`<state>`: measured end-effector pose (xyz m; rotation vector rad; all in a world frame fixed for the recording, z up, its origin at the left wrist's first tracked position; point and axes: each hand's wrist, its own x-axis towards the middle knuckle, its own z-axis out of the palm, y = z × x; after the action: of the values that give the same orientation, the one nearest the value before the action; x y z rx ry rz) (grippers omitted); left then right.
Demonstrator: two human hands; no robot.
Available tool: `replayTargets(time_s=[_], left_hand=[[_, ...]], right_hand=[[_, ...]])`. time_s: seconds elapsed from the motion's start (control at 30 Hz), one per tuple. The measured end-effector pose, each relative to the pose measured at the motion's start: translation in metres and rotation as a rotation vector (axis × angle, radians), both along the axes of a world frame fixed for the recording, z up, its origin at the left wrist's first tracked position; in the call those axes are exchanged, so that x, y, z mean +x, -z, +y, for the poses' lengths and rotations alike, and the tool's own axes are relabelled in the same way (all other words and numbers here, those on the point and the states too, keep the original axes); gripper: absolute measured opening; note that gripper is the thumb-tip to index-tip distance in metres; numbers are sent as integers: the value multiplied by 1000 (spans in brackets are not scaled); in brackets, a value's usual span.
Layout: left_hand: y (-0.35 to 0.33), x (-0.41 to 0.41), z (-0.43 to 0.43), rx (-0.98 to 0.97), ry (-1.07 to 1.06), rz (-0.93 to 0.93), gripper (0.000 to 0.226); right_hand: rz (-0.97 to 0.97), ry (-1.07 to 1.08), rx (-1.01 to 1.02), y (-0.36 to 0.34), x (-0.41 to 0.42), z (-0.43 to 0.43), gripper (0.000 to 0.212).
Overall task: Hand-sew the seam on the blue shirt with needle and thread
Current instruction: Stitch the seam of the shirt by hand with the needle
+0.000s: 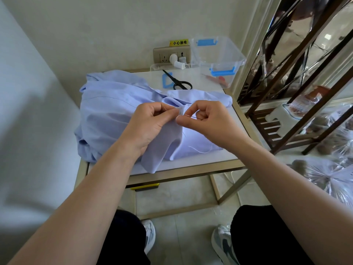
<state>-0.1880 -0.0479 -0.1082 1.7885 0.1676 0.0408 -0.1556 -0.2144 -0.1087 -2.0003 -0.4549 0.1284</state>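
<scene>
I see the blue shirt (pixel 107 115) heaped at the centre of the table (pixel 210 159). My left hand (pixel 150 125) pinches a raised fold of it. Just to the right, my right hand (pixel 210 121) pinches the needle (pixel 193 117) between curled fingers. Thread (pixel 198 150) trails on the near side.

Soft, even daylight fills the scene, bright without hard-edged shadows. The centre is sharpest: the left hand (pixel 150 125), the right hand (pixel 210 121) and the thin needle (pixel 193 117) read crisply against the blue shirt (pixel 107 111). At 9 o'clock the wall (pixel 28 111) is smeared and carries broad grey shadows. At 2 o'clock the mirrored panel (pixel 324 35) throws back bright spots, and at 4 o'clock the clear plastic bags (pixel 324 175) glint. Wide-angle stretch bows the table (pixel 191 170) edge and swells both forearms toward 6 o'clock.
</scene>
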Motion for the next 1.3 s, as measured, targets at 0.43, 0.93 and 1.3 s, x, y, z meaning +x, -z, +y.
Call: replayTargets(time_s=[0.43, 0.93, 1.3], left_hand=[[1, 1, 3, -22, -28, 6, 19], [2, 1, 6, -15, -59, 7, 10], [0, -2, 7, -15, 8, 0, 14]], right_hand=[[-20, -67, -95, -5, 1, -7, 14], [183, -327, -317, -7, 3, -26, 27], [-7, 140, -138, -6, 21, -33, 25]])
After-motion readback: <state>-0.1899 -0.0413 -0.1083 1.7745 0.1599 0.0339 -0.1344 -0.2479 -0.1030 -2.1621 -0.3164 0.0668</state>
